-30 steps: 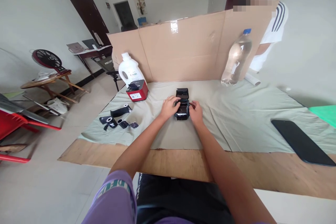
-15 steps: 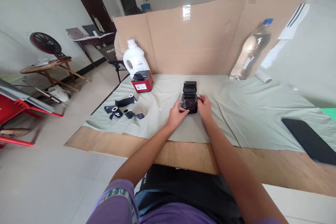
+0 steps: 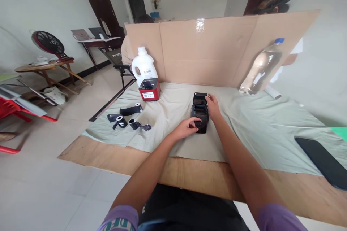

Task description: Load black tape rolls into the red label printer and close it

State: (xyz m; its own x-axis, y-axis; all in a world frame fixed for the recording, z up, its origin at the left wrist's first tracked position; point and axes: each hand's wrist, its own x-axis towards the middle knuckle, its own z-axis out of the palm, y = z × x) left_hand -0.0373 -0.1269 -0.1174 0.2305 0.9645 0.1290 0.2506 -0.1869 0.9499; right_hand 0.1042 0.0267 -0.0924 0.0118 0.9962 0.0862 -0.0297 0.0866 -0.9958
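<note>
A small black portable receipt printer [image 3: 201,125] lies on the cloth in front of me, its hinged lid [image 3: 200,98] raised at the far end. My left hand [image 3: 186,129] rests against the printer's near left side, fingers bent, with the forefinger reaching over the top of the body. At the lid's right edge, my right hand [image 3: 213,107] grips with thumb and fingers. Part of the printer's left side is covered by my left hand. Off to the left lie black rolls, one partly unrolled [image 3: 131,109], another [image 3: 121,121] nearer, and a third [image 3: 133,124] with a loose strip.
A white jug [image 3: 144,65] stands behind a red and black box [image 3: 150,91] at the back left. A cardboard sheet [image 3: 206,56] walls off the table's far side. A clear bottle [image 3: 261,66] leans at the back right; a black phone [image 3: 322,162] lies at the right. People are partly visible beyond.
My right hand has moved from the printer's right side up to its raised lid. My left hand has shifted onto the top of the body. The camera view has tilted up slightly.
</note>
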